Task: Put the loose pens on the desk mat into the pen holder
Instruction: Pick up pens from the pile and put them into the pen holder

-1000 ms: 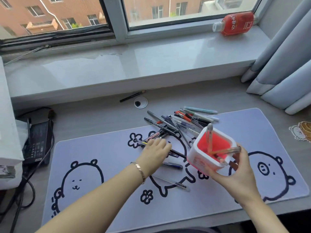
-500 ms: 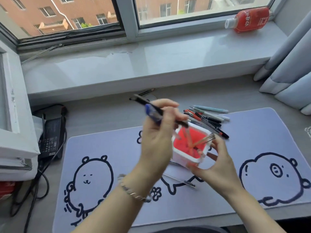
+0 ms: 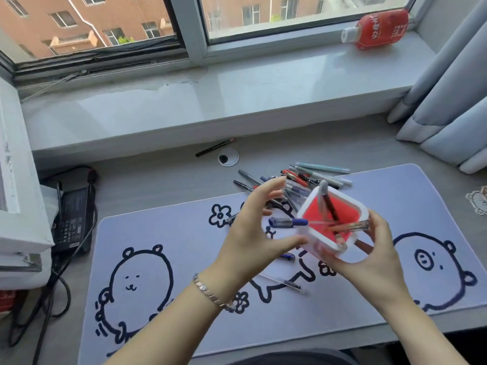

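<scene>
Two hands meet above the desk mat (image 3: 184, 259): the right hand (image 3: 369, 254) grips the tilted white pen holder (image 3: 320, 245) with several pens inside, the left hand (image 3: 253, 233) hangs open-fingered beside it, a blue pen (image 3: 287, 222) lies across its rim, and loose pens (image 3: 303, 177) are heaped behind.

Tilted red-lined pen holder (image 3: 324, 248), loose pens (image 3: 303, 180) behind

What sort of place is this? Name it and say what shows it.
Probably a home or dorm study desk by a window: a cartoon desk mat with a pile of pens, a wide windowsill facing brick apartment blocks, and a curtain at the side.
</scene>
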Demonstrator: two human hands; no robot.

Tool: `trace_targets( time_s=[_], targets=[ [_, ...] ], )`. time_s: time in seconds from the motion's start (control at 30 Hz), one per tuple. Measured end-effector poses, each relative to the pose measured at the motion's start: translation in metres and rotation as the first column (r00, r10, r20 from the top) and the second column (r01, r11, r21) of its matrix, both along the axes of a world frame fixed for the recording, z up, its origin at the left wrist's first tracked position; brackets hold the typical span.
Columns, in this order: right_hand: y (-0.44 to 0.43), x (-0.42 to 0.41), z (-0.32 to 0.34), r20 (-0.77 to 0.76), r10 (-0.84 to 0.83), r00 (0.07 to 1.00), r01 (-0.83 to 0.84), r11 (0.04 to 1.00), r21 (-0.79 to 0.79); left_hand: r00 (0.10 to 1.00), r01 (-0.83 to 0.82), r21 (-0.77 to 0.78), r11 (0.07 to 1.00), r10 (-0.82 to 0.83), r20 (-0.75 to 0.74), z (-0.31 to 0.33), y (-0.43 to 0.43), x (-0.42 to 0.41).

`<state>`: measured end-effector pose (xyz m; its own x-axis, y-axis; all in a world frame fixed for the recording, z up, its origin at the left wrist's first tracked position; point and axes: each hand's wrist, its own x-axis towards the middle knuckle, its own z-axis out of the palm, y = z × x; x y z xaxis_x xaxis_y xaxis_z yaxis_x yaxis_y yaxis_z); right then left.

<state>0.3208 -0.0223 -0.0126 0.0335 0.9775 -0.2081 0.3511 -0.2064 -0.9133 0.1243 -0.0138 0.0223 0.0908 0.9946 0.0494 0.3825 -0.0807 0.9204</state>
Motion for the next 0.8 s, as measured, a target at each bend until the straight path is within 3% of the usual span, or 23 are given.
trace_targets(
  time_s=[0.13, 0.3, 0.43, 0.53, 0.6, 0.67, 0.73, 0.8],
  targets=[
    [-0.003, 0.015, 0.002, -0.002, -0.076, 0.997, 0.076, 0.997, -0.023, 0.997, -0.05, -0.176, 0.983, 0.04, -0.062, -0.026, -0.017, -0.011],
    [-0.008, 0.012, 0.0, 0.04, -0.024, 0.999, 0.024, 1.0, -0.015, 0.992, -0.034, 0.175, 0.984, 0.054, -0.111, -0.029, -0.023, 0.008],
    [-0.01, -0.003, -0.001, 0.023, 0.052, 0.998, -0.052, 0.999, 0.011, 0.993, -0.109, 0.047, 0.993, 0.107, 0.046, -0.02, -0.011, 0.026],
    [-0.009, -0.008, -0.002, 0.032, 0.068, 0.997, -0.069, 0.997, 0.021, 0.964, -0.266, 0.11, 0.958, 0.262, 0.044, -0.022, -0.003, 0.027],
    [-0.008, -0.007, -0.003, 0.034, 0.059, 0.998, -0.06, 0.998, 0.023, 0.96, -0.28, 0.043, 0.959, 0.279, 0.019, -0.029, 0.005, 0.018],
    [-0.007, -0.003, -0.004, 0.037, 0.043, 0.998, -0.044, 0.999, 0.018, 0.946, -0.26, -0.023, 0.965, 0.25, -0.207, -0.048, 0.013, 0.004],
    [-0.005, 0.003, -0.004, 0.047, 0.022, 0.999, -0.023, 1.0, 0.0, 0.813, -0.195, -0.027, 0.98, 0.146, -0.563, -0.074, 0.019, -0.013],
    [-0.005, 0.009, -0.005, 0.055, 0.003, 0.998, -0.003, 1.0, -0.008, 0.675, -0.124, -0.04, 0.991, 0.054, -0.736, -0.093, 0.026, -0.026]
  ],
)
